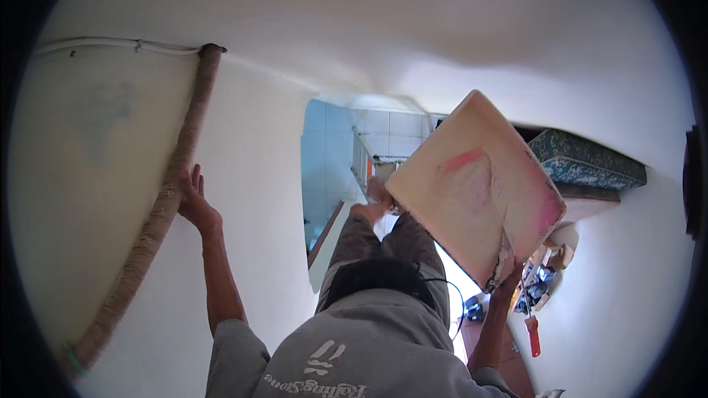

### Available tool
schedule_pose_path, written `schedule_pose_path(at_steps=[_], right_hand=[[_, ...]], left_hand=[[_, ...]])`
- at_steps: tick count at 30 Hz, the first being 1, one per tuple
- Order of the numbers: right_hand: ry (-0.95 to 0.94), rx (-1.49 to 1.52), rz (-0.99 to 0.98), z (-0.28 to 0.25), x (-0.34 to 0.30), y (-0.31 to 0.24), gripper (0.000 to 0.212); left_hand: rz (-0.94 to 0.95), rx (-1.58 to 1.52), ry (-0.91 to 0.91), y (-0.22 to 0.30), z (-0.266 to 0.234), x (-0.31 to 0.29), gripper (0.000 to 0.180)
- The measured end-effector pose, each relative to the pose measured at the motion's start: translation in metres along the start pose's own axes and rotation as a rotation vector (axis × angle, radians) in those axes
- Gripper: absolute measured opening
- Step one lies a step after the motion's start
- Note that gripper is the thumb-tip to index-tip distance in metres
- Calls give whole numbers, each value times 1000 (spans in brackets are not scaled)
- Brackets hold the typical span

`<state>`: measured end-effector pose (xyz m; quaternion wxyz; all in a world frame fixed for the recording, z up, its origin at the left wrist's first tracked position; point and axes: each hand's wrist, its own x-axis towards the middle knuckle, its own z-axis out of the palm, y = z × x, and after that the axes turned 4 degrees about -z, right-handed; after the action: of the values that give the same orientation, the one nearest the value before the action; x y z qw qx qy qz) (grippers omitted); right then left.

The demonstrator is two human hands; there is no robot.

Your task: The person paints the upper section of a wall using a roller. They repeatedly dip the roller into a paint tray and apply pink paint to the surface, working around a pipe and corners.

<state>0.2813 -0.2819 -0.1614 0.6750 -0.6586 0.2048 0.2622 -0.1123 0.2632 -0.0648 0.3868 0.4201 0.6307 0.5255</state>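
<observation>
My left hand (195, 200) is raised with its fingers stretched out, resting against a thick brown wrapped pipe or pole (164, 206) that runs slantwise along the wall. My right hand (506, 280) grips the lower corner of a flat, square, beige board (479, 184) with pink smears and a torn or chipped corner. Just below that hand hangs a tool with a red handle (534, 335) and a thin shaft; whether the fingers also hold it I cannot tell. The board hides part of my right hand and the area below.
My bare feet (375, 203) stand by a white ladder (361, 158) well below. A dark patterned mattress or cushion (586, 161) lies at the right, with jumbled items (546, 280) lower down. White walls (265, 177) curve around me; a white cable (140, 45) meets the pole's top.
</observation>
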Motion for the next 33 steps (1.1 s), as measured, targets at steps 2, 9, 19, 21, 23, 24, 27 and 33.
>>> schedule_pose_path(at_steps=[2,9,19,21,23,24,27,33], right_hand=[[-73,51,17,1,-3,4,54],[8,82,38,12,-20,11,55],[165,15,89,54,-49,12,42],[171,-43,108,58,-56,11,42],[234,46,154,69,-64,8,48],[259,81,169,71,-62,13,52],[319,95,143,64,-62,22,53],[381,94,151,73,-67,21,55]], left_hand=[[-3,26,5,17,1,5,80],[-33,87,164,38,-19,31,69],[-48,147,87,68,-47,58,62],[-62,177,90,73,-53,60,59],[-47,196,77,75,-56,63,60],[-36,214,76,76,-60,65,60],[-23,224,43,86,-71,63,60],[2,261,149,123,-64,43,67]])
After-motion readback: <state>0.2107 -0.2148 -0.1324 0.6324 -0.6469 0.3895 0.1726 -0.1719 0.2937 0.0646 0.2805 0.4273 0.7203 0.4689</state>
